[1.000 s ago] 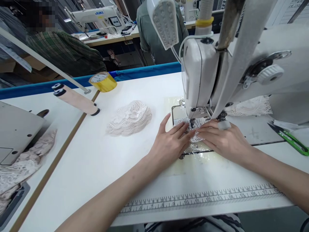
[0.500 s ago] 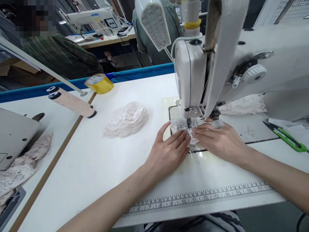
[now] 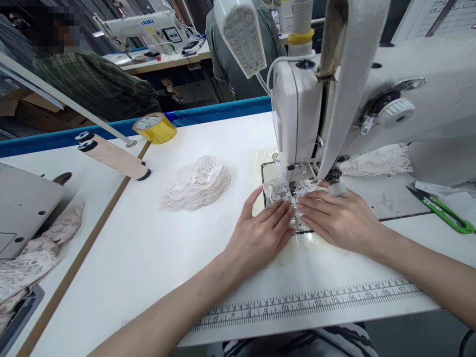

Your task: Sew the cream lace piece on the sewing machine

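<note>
A white lace piece (image 3: 277,187) lies under the presser foot (image 3: 292,188) of the sewing machine (image 3: 297,119). My left hand (image 3: 260,229) rests flat on its near left side, fingers stretched out and thumb apart. From the right, my right hand (image 3: 338,215) lies on the lace with fingers extended, their tips close to the foot. Both hands press the lace down rather than grasp it; parts of it are hidden beneath the fingers. Left of the machine sits a stack of scalloped lace pieces (image 3: 199,182).
Green-handled snips (image 3: 446,213) lie at the right; more lace (image 3: 379,161) is behind the machine arm. Yellow tape (image 3: 154,128) and thread cones (image 3: 113,156) stand at the left. A printed ruler (image 3: 297,305) runs along the front edge. People sit beyond the blue edge (image 3: 223,105).
The lace has shifted slightly toward the far side under the foot, and both hands stay on it in nearly the same place. The whole view has moved a little.
</note>
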The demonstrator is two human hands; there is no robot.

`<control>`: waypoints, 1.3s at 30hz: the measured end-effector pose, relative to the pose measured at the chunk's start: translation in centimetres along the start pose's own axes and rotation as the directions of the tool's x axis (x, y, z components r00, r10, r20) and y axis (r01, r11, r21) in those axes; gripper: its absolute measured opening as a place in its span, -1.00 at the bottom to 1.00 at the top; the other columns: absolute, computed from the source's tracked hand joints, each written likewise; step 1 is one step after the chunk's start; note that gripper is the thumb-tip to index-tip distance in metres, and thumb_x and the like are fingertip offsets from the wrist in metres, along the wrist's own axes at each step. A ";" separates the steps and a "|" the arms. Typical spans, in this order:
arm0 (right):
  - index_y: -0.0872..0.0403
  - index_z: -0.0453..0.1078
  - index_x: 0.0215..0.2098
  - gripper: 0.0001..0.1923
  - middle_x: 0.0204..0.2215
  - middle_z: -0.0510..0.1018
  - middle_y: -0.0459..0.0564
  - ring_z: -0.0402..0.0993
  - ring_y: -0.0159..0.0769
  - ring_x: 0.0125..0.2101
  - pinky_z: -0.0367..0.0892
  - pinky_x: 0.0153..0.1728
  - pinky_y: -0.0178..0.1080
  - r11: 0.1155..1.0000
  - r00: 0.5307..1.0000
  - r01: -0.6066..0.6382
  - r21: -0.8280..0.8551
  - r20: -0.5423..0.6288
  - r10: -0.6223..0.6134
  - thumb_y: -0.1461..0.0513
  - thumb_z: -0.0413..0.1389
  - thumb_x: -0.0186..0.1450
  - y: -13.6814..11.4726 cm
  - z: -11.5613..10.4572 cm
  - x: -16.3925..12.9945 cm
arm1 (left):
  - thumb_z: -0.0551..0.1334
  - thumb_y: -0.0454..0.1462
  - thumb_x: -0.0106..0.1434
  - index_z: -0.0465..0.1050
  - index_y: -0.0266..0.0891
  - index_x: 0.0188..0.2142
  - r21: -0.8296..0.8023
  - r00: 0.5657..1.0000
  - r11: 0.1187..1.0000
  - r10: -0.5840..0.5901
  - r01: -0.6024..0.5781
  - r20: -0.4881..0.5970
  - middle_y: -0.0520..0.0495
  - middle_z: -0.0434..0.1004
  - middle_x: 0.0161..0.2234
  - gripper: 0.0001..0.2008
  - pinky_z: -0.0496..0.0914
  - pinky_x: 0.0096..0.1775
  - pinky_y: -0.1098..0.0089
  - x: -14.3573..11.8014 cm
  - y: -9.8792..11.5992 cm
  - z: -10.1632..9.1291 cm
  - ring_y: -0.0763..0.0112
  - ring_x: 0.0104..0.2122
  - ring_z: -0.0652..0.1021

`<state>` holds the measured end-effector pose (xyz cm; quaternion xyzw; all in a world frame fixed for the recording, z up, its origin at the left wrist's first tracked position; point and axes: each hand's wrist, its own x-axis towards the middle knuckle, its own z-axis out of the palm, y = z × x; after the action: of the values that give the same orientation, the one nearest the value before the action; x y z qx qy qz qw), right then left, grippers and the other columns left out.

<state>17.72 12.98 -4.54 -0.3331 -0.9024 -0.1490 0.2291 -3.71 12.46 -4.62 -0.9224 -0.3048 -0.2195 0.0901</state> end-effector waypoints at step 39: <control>0.23 0.34 0.12 -0.63 -0.11 0.58 0.15 0.47 -0.15 -0.05 0.28 -0.01 -0.08 0.990 0.979 -0.076 -0.118 0.178 0.097 0.22 -0.09 0.45 0.9 1.0 0.1 | 0.01 -0.15 0.44 0.37 -0.29 0.10 -0.043 0.987 0.987 -0.150 0.153 0.065 -0.17 0.42 0.07 -0.63 -0.20 0.30 -0.13 1.1 -1.9 1.3 0.22 0.10 0.43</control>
<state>17.90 14.09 -5.25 -0.3965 -0.8946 -0.1575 0.1327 -3.63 14.96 -5.20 -0.9048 -0.3713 -0.2043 0.0416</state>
